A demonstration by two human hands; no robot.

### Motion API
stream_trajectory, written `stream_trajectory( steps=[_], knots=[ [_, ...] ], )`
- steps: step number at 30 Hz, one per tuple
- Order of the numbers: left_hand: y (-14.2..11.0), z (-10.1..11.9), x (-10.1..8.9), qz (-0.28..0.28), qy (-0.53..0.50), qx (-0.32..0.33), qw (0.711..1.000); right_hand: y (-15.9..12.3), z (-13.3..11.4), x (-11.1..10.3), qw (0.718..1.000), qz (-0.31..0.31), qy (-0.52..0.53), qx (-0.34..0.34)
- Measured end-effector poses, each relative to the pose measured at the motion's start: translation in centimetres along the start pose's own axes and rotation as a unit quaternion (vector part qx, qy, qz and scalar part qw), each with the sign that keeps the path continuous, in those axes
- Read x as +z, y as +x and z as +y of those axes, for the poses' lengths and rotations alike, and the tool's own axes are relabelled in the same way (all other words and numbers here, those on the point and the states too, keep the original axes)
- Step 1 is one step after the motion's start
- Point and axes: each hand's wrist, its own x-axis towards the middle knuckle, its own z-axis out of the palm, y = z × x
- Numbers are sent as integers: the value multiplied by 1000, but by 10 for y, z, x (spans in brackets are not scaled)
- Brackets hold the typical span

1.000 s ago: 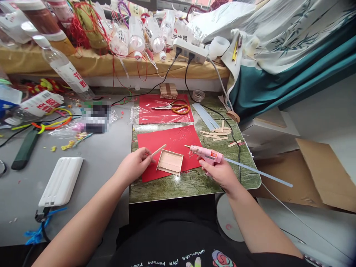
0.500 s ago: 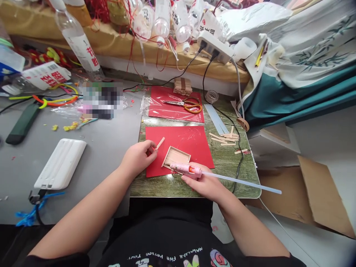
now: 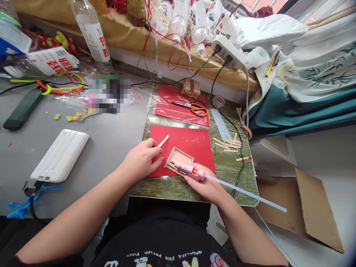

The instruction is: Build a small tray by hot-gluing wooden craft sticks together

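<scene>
My left hand (image 3: 144, 157) is open over the left edge of a red sheet (image 3: 201, 139), thumb and fingers apart. Just beyond its fingertips a craft stick (image 3: 164, 141) slants across the sheet, its near end hidden by the fingers. My right hand (image 3: 204, 187) is wrapped round a pink glue gun (image 3: 189, 170), with a long translucent glue stick (image 3: 247, 193) jutting from its back. The gun's nozzle points left over the near left part of a small shallow wooden tray (image 3: 182, 155) made of craft sticks. Whether the nozzle touches the tray I cannot tell.
Scissors (image 3: 193, 106) lie on a wrapped red pack (image 3: 167, 102), beside bundled craft sticks (image 3: 191, 88). Glue sticks (image 3: 221, 124), loose craft sticks (image 3: 229, 144) and a black cable (image 3: 236, 128) are at right. A white power bank (image 3: 59, 155) lies at left; a cardboard box (image 3: 317, 207) is beyond the table.
My left fingers have spread from around the craft stick, which keeps its place on the red sheet. The glue gun stays over the tray in my right hand. The whole view has shifted slightly.
</scene>
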Motion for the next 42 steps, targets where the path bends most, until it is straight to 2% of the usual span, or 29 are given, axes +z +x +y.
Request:
stream_trajectory(
  steps=[3, 9, 23, 27, 31, 35, 38, 42],
  knots=[
    [-5, 2, -2, -31, 1, -21, 999, -1, 0, 2, 1000, 6, 4, 6],
    [-14, 9, 12, -75, -42, 14, 996, -2, 2, 9, 1000, -3, 3, 18],
    [-15, 17, 25, -32, -3, 47, 998, -1, 21, 17, 995, 25, 97, 6],
    [-16, 12, 14, -29, -21, 17, 999, 0, 28, 19, 978, 35, 206, 6],
    [-6, 6, 4, 26, 40, -50, 998, 0, 31, 17, 967, 45, 252, 21],
    [5, 5, 4, 19, 88, -30, 995, -1, 28, 15, 978, 19, 209, 8],
    [2, 6, 7, 14, 41, 4, 999, -3, 26, 15, 990, 29, 137, 1],
    [-12, 9, 13, -47, 3, 61, 997, -2, 21, 16, 998, 14, 59, 10]
  ],
)
